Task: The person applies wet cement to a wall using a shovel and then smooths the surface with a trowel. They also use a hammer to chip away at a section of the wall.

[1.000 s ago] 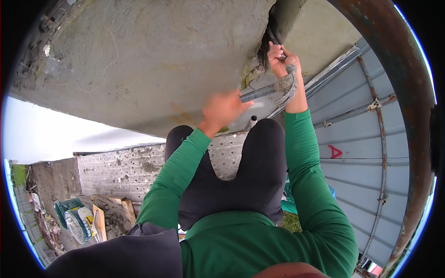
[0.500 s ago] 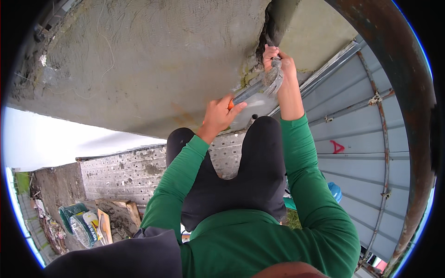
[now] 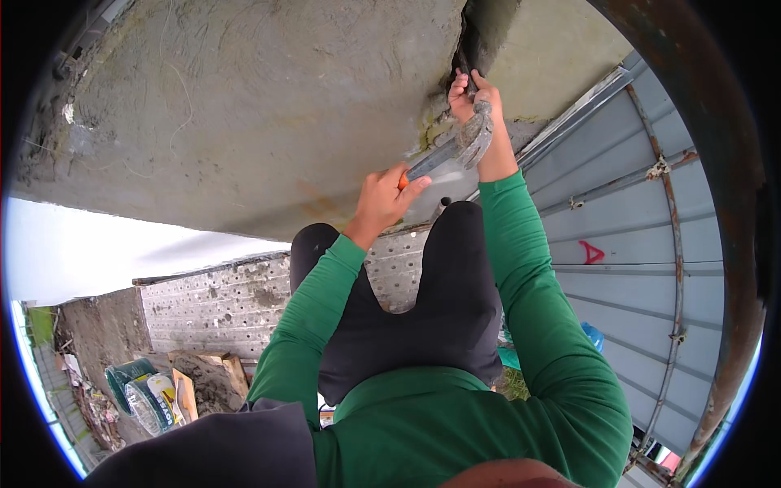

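My left hand [image 3: 384,195] grips the orange handle of a hammer [image 3: 455,148] whose grey, mortar-caked head lies against my right wrist. My right hand [image 3: 473,102] is raised to a dark vertical gap [image 3: 482,32] in the rough concrete wall [image 3: 260,114], its fingers closed around a thin dark tool [image 3: 467,80] that pokes into the gap. What kind of tool it is I cannot tell. Both arms wear green sleeves.
My black-trousered knees [image 3: 439,309] stand on a perforated metal plank [image 3: 211,305]. A grey corrugated metal sheet [image 3: 643,301] with rusty bars lies at the right. Buckets [image 3: 145,394] and rubble sit on the ground far below at lower left. A rusty curved pipe [image 3: 724,163] runs along the right edge.
My left hand has settled onto the hammer handle after a blurred swing. The hammer head has come up to my right wrist, and my right hand has shifted slightly left at the gap.
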### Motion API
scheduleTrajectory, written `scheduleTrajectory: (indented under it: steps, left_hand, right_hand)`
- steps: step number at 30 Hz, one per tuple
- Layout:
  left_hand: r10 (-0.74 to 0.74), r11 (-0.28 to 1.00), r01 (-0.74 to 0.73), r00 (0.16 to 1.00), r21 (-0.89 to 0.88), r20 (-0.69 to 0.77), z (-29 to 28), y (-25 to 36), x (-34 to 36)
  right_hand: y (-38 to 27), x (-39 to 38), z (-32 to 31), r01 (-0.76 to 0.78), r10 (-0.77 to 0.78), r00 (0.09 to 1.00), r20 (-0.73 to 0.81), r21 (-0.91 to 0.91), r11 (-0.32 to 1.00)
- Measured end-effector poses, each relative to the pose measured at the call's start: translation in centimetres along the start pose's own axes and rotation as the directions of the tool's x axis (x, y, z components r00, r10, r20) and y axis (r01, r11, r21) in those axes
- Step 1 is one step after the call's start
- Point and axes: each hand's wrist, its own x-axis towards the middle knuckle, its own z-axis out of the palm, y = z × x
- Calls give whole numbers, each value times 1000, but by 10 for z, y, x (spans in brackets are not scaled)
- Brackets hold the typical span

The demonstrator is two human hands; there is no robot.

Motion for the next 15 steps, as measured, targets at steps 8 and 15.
scheduleTrajectory:
  steps: [8,15]
  left_hand:
    - [136,991,-135,986,24,-97,6,14,17]
    - [-86,961,93,996,260,-37,10,28,46]
  right_hand:
    - [-8,-2,11,-127,134,985,112,-69,989]
    - [-9,5,19,-134,143,974,179,-59,989]
